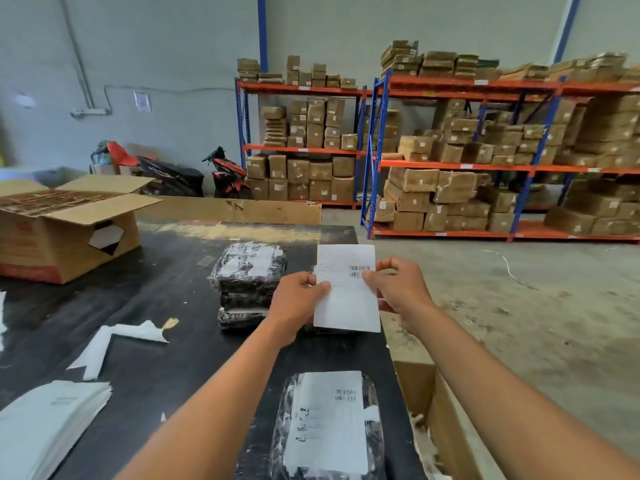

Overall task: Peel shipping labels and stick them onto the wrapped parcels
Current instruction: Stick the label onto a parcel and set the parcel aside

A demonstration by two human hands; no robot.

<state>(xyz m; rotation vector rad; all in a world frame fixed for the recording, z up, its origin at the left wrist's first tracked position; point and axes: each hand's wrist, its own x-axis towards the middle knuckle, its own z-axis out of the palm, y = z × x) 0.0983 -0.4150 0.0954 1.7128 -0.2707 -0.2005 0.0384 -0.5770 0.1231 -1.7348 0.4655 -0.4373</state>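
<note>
**Left hand [298, 299] sits closest to the parcel stack [247, 275]**

Left hand pinches the left edge of the shipping label [346, 299], right hand [398, 289] pinches the right edge by the barcode, sheet held up over the table [156, 306], long side pointing away from the person. Stack is just left of the left hand. Closer parcel [329, 424] between the forearms already wears a label, so I'd guess the stack's next. Can't tell if the backing's peeling.
</note>
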